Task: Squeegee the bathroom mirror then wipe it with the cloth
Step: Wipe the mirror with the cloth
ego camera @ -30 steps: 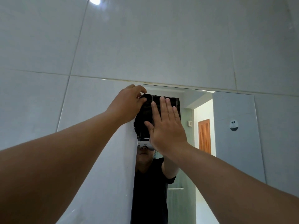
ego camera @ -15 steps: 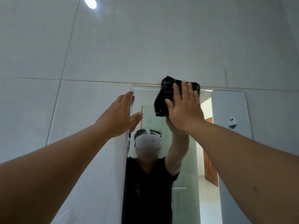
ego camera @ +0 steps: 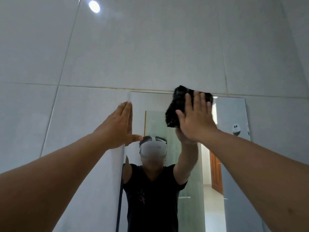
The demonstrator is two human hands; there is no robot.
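Mirror glass (ego camera: 232,164) hangs on the far tiled wall (ego camera: 150,47), its top edge just under a horizontal grout line. A dark cloth (ego camera: 175,111) is pressed flat against the glass at the top edge, right of the mirror's middle, with its upper corner overlapping onto the tile above. The right hand (ego camera: 194,121) lies spread open over the cloth, palm to the glass and fingers pointing up, pinning the cloth rather than gripping it; the cloth shows past the fingertips and to the left of the thumb. The left hand (ego camera: 119,126) is also flat and open, holding nothing, fingers together and upward, set against the mirror's left edge where glass meets tile, thumb stretched out to the right over the glass. Both bare forearms reach in from the near corners and cover much of the lower view. In the reflection a person in a dark shirt wears a white headset (ego camera: 153,149), with a frosted glass panel and a wooden door behind. A small round sticker (ego camera: 236,128) sits on the right side of the glass. A bright ceiling light (ego camera: 94,6) glares on the tile at upper left
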